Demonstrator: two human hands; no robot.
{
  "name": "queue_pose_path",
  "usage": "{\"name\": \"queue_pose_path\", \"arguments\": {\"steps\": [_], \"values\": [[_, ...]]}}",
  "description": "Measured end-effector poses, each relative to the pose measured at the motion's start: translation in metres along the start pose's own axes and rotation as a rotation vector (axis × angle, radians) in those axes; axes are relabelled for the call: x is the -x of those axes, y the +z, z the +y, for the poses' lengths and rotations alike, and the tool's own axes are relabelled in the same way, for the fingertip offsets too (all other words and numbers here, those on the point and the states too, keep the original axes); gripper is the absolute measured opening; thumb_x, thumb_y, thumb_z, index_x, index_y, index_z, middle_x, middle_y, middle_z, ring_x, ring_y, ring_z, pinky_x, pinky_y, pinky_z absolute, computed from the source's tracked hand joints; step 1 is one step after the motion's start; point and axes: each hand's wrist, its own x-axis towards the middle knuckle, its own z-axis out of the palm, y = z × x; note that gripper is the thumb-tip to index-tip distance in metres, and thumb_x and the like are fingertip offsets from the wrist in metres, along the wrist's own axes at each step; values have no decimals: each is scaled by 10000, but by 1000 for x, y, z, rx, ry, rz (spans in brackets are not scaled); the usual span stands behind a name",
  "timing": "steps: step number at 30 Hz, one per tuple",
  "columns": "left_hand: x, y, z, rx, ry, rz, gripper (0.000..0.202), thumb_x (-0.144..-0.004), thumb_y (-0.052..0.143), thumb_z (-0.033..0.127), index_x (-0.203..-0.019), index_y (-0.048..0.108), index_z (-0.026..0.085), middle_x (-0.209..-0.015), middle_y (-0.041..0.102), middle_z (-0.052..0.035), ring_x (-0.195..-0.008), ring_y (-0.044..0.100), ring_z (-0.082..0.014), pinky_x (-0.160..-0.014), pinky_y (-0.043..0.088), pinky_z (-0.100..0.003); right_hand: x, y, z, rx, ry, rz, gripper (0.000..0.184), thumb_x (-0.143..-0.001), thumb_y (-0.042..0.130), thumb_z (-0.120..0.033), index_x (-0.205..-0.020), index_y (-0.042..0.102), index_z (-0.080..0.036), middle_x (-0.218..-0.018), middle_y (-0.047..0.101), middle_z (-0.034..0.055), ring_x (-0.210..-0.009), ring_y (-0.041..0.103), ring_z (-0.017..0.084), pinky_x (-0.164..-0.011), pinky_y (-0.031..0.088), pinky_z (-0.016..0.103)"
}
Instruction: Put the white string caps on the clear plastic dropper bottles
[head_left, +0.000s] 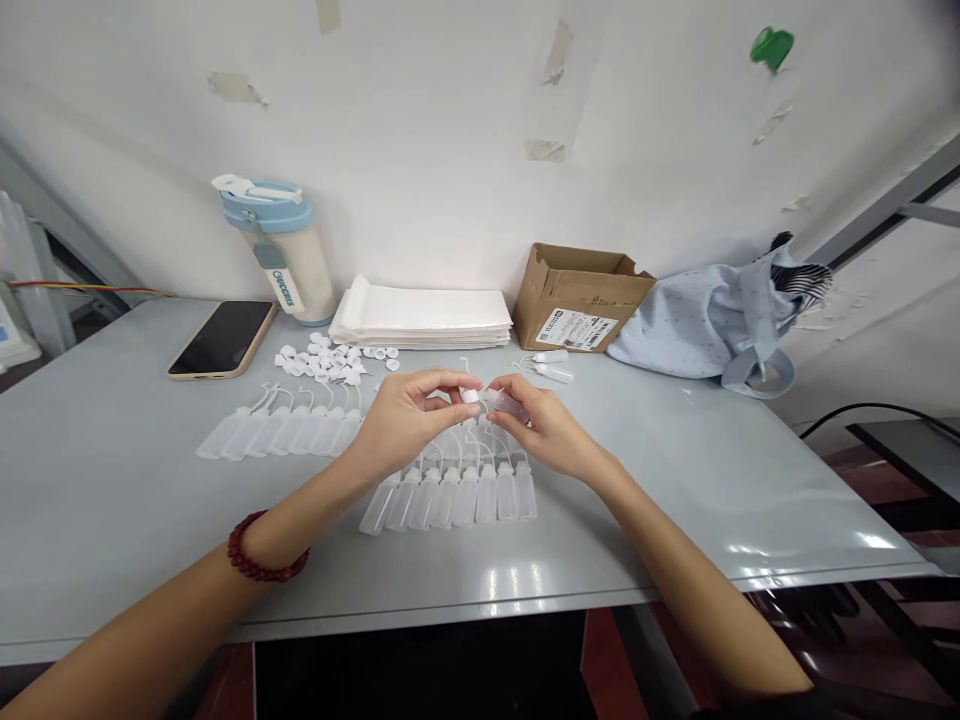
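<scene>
Between the thumb and fingers of my left hand (411,412) is a small white cap (470,397). My right hand (551,425) grips a small translucent plastic bottle (508,404), its neck pointing left at the cap with a narrow gap between them. Below my hands lies a row of similar bottles (448,498) with thin bent tubes at their tops. Another such row (281,433) lies to the left, partly behind my left hand. Past my left hand is a pile of loose white caps (322,358). Two capped bottles (553,373) lie beyond my right hand.
Along the wall stand a blue-lidded tumbler (289,255), a stack of white envelopes (424,315), an open cardboard box (577,300) and a light blue cloth bag (690,320). A phone (223,338) lies at the left of the grey table (645,510).
</scene>
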Motion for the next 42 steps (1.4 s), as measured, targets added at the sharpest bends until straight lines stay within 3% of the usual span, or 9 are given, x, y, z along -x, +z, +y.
{"name": "queue_pose_path", "arguments": {"steps": [6, 11, 20, 26, 31, 35, 38, 42], "values": [[2, 5, -6, -4, 8, 68, 256, -746, 685, 307, -976, 720, 201, -987, 679, -52, -842, 614, -170, -766, 568, -309, 1, 6, -4, 64, -35, 0, 212, -925, 438, -263, -1124, 454, -192, -729, 569, 7, -665, 549, 180, -617, 399, 290], [2, 7, -12, -3, -27, 51, 298, -783, 644, 347, -1029, 708, 192, -1046, 677, -65, -942, 627, -209, -795, 565, -335, 2, 13, -7, 141, -90, 12, 219, -935, 418, -243, -1150, 440, -206, -995, 614, 98, -821, 595, 226, -687, 448, 343], [4, 9, -9, 30, -24, 18, 226, -801, 641, 327, -949, 719, 176, -991, 699, -58, -938, 638, -207, -793, 554, -306, 3, 19, -6, 239, -107, 44, 254, -957, 369, -249, -1187, 455, -184, -933, 548, 101, -789, 559, 226, -660, 455, 354], [1, 3, -4, 38, 27, -5, 183, -793, 652, 309, -906, 710, 178, -942, 703, -54, -893, 644, -196, -811, 547, -314, 5, 13, -17, -66, -85, 72, 291, -989, 297, -276, -1151, 535, -228, -920, 530, 57, -874, 548, 187, -786, 449, 341], [0, -1, -2, 61, 77, -59, 129, -798, 648, 279, -859, 701, 178, -950, 699, -50, -922, 642, -195, -830, 540, -303, 5, 17, -18, -332, 109, 76, 184, -927, 441, -274, -1058, 532, -184, -952, 577, 62, -891, 552, 186, -763, 451, 336], [1, 0, -1, 83, 81, -68, 100, -797, 649, 244, -824, 708, 168, -902, 704, -46, -877, 649, -182, -802, 543, -291, 5, 20, -20, -561, 160, -1, 145, -869, 518, -270, -981, 460, -200, -870, 573, 22, -797, 562, 158, -695, 456, 312], [2, 1, 0, 93, 53, -63, 104, -778, 670, 233, -833, 707, 154, -895, 699, -48, -861, 650, -175, -792, 545, -285, 5, 19, -21, -612, 193, -70, 203, -846, 541, -265, -975, 392, -221, -744, 569, -28, -667, 548, 138, -607, 425, 284], [1, 1, 0, 139, -23, -58, 166, -735, 720, 236, -878, 695, 156, -907, 694, -36, -866, 654, -169, -785, 552, -272, 6, 18, -22, -529, 199, -49, 248, -830, 555, -262, -974, 355, -241, -699, 564, -63, -527, 418, 98, -520, 332, 241]]}}
